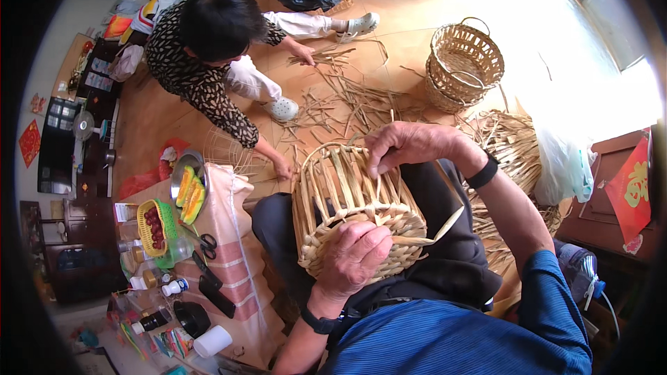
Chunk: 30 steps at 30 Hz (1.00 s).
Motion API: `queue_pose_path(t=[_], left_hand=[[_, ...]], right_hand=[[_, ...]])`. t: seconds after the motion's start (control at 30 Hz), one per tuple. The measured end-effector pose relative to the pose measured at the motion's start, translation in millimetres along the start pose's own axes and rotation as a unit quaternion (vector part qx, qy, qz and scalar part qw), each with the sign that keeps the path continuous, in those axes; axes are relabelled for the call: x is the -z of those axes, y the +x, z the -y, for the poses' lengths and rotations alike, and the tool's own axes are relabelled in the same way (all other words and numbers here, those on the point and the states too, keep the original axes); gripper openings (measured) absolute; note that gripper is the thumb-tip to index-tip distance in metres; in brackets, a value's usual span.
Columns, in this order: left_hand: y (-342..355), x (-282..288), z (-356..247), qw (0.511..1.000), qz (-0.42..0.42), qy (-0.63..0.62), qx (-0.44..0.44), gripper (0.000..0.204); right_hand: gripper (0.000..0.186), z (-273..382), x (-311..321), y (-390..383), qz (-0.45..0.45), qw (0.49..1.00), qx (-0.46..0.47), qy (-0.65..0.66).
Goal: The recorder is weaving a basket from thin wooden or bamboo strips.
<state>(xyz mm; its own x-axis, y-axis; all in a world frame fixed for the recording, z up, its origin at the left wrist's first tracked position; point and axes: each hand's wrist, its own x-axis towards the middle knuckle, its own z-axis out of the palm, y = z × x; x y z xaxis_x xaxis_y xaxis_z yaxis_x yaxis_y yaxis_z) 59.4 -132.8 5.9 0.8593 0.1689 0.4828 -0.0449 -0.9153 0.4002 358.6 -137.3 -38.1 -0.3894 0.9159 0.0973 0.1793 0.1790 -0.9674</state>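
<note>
A partly woven straw basket (319, 215) lies on its side in my lap, with upright strips over its open part and a plaited band below. My left hand (352, 257) is closed on the plaited band. My right hand (410, 146) pinches a strip at the top of the basket, thumb and forefinger together. A long pale strip (438, 236) sticks out to the right from near my left hand.
A co-worker (194, 83) reaches toward floor strips (354, 97). Two stacked baskets (458, 90) stand back right, above a straw heap (497, 139). Left, a cloth-covered table (233, 257) holds fruit (191, 194), scissors (207, 244) and bottles. A water jug (577, 271) is beside my right arm.
</note>
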Motion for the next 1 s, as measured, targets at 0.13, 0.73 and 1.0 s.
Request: queue_pose_path(t=[0.13, 0.73, 1.0], left_hand=[[-0.6, -0.8, 0.8, 1.000, -0.001, -0.011, -0.002, 0.021], [-7.3, 0.0, 3.3, 0.999, 0.034, 0.016, -0.010, 0.026], [-6.3, 0.9, 2.6, 0.999, 0.036, 0.022, -0.009, 0.027]], right_hand=[[0.013, 13.3, -0.5, -2.3, 0.037, 0.999, 0.014, -0.014], [0.019, 20.3, -12.5, -15.7, 0.081, 0.990, -0.062, 0.102], [0.025, 32.2, -29.6, -20.7, 0.014, 0.981, -0.144, 0.126]])
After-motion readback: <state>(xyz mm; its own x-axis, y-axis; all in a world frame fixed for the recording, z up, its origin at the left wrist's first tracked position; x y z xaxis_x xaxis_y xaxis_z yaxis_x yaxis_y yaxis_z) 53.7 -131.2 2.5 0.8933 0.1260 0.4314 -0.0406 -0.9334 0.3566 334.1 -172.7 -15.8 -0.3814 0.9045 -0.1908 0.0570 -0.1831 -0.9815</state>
